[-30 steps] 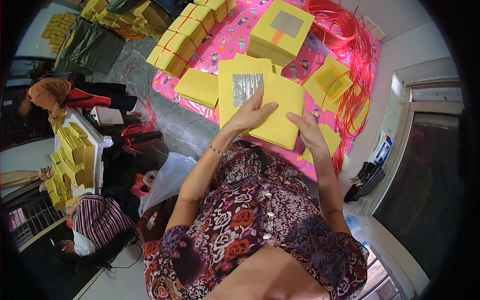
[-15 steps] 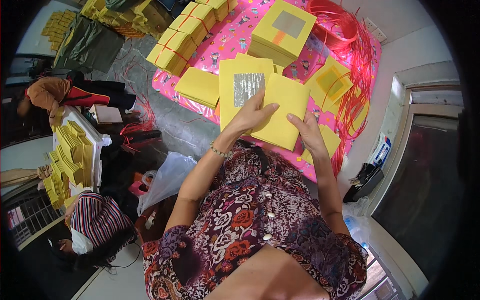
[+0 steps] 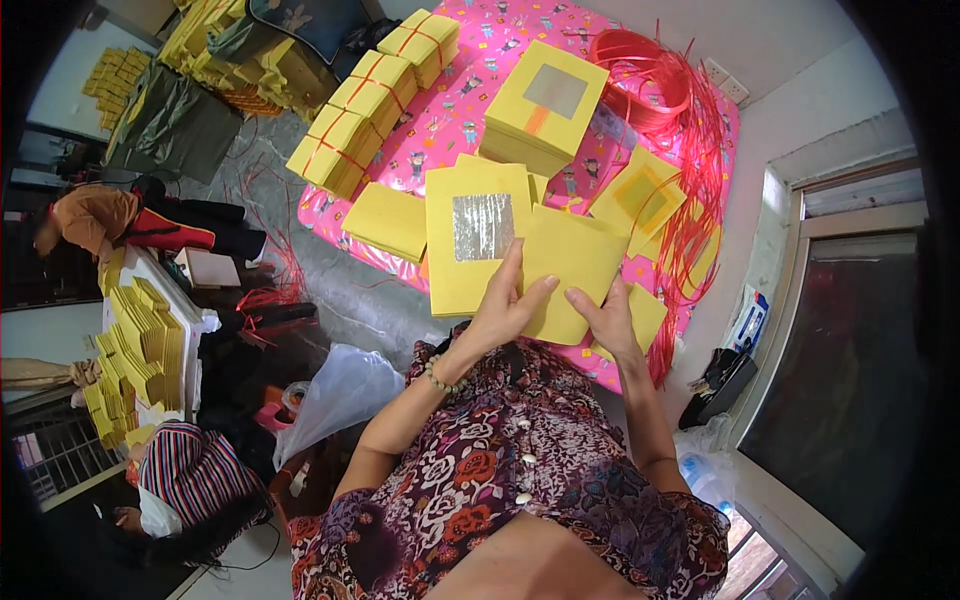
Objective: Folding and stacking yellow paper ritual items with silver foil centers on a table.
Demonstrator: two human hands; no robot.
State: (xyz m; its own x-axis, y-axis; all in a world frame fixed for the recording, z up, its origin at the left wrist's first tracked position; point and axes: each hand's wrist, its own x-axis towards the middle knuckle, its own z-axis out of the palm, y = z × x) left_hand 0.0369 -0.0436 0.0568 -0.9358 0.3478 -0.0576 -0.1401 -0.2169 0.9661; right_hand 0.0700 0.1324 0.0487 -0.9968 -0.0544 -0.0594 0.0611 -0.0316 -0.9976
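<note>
I hold a thin stack of plain yellow joss paper (image 3: 575,258) in front of my waist, tilted over the near edge of the bed-like table. My left hand (image 3: 508,308) grips its left side, thumb on top. On the right, my right hand (image 3: 610,325) pinches the lower edge, thumb also on top. Just left of the held paper lies a pile of yellow joss paper with a silver foil square (image 3: 445,285); my left fingertips are close to its edge. Farther left is another low pile of yellow paper (image 3: 385,225).
A tall silver-patched stack (image 3: 515,110) stands behind on the pink patterned cover (image 3: 470,75). Bundles tied with red strips (image 3: 365,85) line the left edge. Loose red plastic strips (image 3: 670,270) trail down the right. Two people work at a white table (image 3: 190,340) far left.
The held paper and both hands have moved lower and a little right in the picture. The silver-patched pile appears more uncovered. My left fingers have slid off the foil square.
</note>
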